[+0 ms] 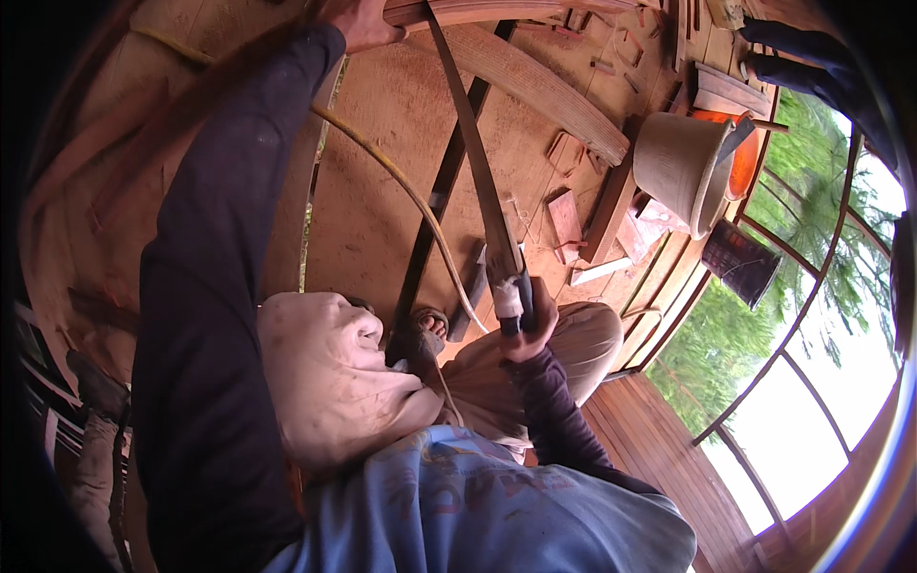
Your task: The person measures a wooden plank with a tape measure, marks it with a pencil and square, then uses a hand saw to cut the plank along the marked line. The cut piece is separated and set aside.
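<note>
Our right hand is wrapped round the handle of the saw, its blade reaching up to the board at the top edge. Our left hand is at that board; so near the rim, we cannot tell whether it grips or only presses. We'd do well to pin the board firmly and stroke long and straight.

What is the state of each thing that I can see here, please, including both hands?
Handsaw, held, blade uncovered; cutting contact unclear.
Right hand, closed around its handle.
Left hand, at the upper board, partly out of frame.
Upper board, partly out of frame.
Yellow hose, uncoiled, curved.
Wood offcuts, scattered.
White bucket, contents hidden.
Orange bucket, partly behind the white one.
Black bucket, contents hidden.
</note>
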### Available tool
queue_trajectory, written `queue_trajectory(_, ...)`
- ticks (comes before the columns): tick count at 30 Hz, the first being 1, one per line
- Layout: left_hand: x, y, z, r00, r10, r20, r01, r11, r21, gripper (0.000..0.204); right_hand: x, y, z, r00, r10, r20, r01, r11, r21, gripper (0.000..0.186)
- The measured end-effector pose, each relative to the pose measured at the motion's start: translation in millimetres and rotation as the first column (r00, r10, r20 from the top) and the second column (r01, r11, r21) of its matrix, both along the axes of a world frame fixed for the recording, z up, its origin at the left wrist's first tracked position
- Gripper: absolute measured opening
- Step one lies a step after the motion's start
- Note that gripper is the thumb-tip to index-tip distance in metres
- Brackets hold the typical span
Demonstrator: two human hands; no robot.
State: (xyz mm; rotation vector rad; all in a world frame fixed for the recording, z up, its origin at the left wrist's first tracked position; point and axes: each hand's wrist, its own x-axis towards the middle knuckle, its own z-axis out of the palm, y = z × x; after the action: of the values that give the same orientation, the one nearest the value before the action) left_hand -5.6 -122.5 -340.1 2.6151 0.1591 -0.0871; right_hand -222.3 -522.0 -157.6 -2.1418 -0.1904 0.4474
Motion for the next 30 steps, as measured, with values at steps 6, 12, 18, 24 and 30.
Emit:
queue_trajectory(6, 9.6, -17.1, 22.6, 0.997, 0.007, -0.083, -0.010, 0.999, -0.040, 0.086, 142.8, 124.8, -75.0, 0.992, -0.044, 0.120, 0.015, 0.973, 0.232, 0.026)
queue_trajectory(12, 4.4, -3.2, 31.9, 0.997, -0.031, 0.069, 0.034, 0.999, -0.042, 0.062, 144.6, 129.7, -84.5, 1.000, -0.020, 0.010, 0.017, 0.980, 0.201, 0.032)
queue_trajectory(18, 10.6, -14.0, 31.1, 0.989, -0.026, 0.144, 0.023, 0.999, 0.024, 0.059, 141.7, 127.5, -92.5, 0.994, -0.106, -0.017, 0.103, 0.901, 0.421, 0.042)
queue_trajectory(24, 2.5, -32.7, 21.2, 0.997, 0.015, 0.076, -0.017, 1.000, 0.021, 0.067, 135.1, 117.4, -80.6, 0.999, 0.043, -0.007, -0.037, 0.924, 0.381, 0.060)
queue_trajectory(30, -5.2, -55.6, 47.8, 0.991, 0.128, 0.033, -0.133, 0.963, 0.234, 0.062, 132.3, 133.9, -48.9, 0.996, -0.066, 0.066, 0.053, 0.983, 0.174, 0.055)
